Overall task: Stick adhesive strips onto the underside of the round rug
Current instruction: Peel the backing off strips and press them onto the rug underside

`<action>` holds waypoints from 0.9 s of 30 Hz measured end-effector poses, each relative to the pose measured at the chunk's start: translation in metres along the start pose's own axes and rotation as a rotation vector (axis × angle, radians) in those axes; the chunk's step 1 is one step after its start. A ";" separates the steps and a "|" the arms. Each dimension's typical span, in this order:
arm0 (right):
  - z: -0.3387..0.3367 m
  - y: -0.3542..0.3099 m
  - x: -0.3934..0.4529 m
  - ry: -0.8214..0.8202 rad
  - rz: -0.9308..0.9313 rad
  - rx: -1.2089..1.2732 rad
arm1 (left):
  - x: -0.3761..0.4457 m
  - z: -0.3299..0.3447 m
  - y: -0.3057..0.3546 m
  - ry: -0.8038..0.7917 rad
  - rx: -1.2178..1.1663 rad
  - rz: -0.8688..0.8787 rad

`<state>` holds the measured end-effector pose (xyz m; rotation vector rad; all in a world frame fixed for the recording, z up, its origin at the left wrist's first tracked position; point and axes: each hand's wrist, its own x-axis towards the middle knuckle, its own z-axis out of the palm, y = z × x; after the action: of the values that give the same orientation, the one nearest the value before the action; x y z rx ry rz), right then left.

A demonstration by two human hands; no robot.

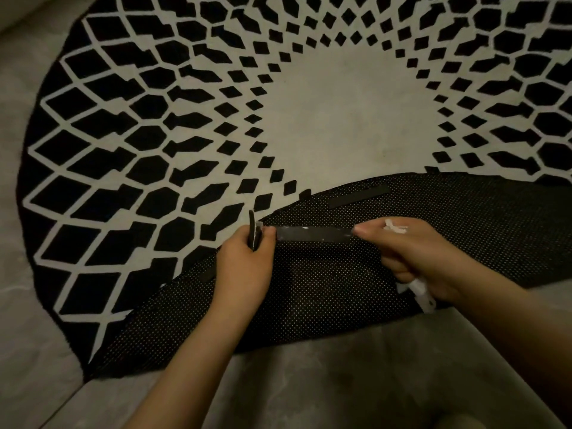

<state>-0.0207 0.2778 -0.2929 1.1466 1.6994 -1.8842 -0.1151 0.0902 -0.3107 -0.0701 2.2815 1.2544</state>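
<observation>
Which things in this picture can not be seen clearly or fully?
- Rug: head view, top and right edges of the frame cut it off.
- Strip: both ends hidden under the left hand and right hand.
- White pieces in the right hand: mostly hidden by its fingers.
- Left strip: partly behind the left hand.

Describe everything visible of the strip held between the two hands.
The strip is a dark, narrow band with a faintly glossy face and pale flecks along its edges. It lies nearly level, stretched just above the folded-back dotted underside of the rug. The left hand pinches one end, the right hand the other.
</observation>
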 end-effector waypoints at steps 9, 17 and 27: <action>0.001 0.001 0.001 -0.228 0.321 0.258 | -0.012 -0.001 0.006 0.042 -0.024 0.235; 0.005 0.008 0.001 -0.256 0.358 0.284 | -0.013 -0.001 0.008 0.043 -0.022 0.303; -0.003 0.005 0.005 -0.292 0.361 0.402 | -0.017 -0.001 0.011 -0.002 -0.017 0.373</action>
<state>-0.0190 0.2804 -0.3001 1.1523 0.9133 -2.0777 -0.1040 0.0926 -0.2940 0.3661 2.3531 1.4517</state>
